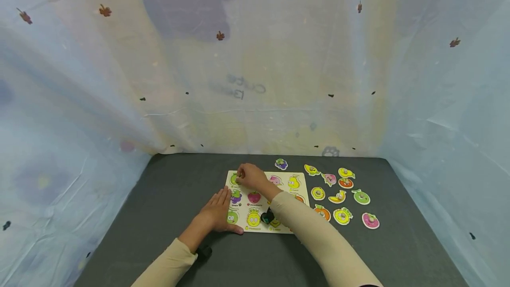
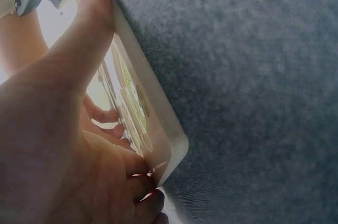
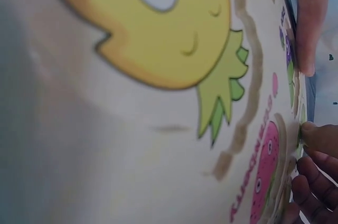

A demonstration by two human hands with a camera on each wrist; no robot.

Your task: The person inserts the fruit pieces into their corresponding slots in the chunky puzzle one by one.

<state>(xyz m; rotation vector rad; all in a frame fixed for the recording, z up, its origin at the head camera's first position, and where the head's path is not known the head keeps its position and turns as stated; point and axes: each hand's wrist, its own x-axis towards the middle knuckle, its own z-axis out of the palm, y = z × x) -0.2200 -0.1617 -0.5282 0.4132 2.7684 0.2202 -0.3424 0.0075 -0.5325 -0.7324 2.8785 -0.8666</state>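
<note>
A cream wooden fruit puzzle board [image 1: 263, 229] lies flat on the dark table, with printed fruit pictures in its shapes. My left hand [image 1: 217, 211] rests against its near left corner, fingers straight along the left side and thumb along the near edge. In the left wrist view, that thumb [image 2: 87, 34] touches the board's rim. At the far left of the board, my right hand [image 1: 251, 176] pinches a small puzzle piece over a green fruit picture [image 1: 233, 179]. Its fingers mostly hide the piece. The right wrist view shows thumb and fingertips [image 3: 317, 139] low at the board surface, beyond the strawberry picture [image 3: 264, 171].
Several knobbed fruit pieces lie right of the board, among them a banana [image 1: 337, 197], a pineapple [image 1: 342, 216], a green piece [image 1: 361, 197] and a pink piece [image 1: 370, 220]. A grape piece [image 1: 281, 164] lies behind the board. A patterned curtain [image 1: 259, 70] surrounds the table.
</note>
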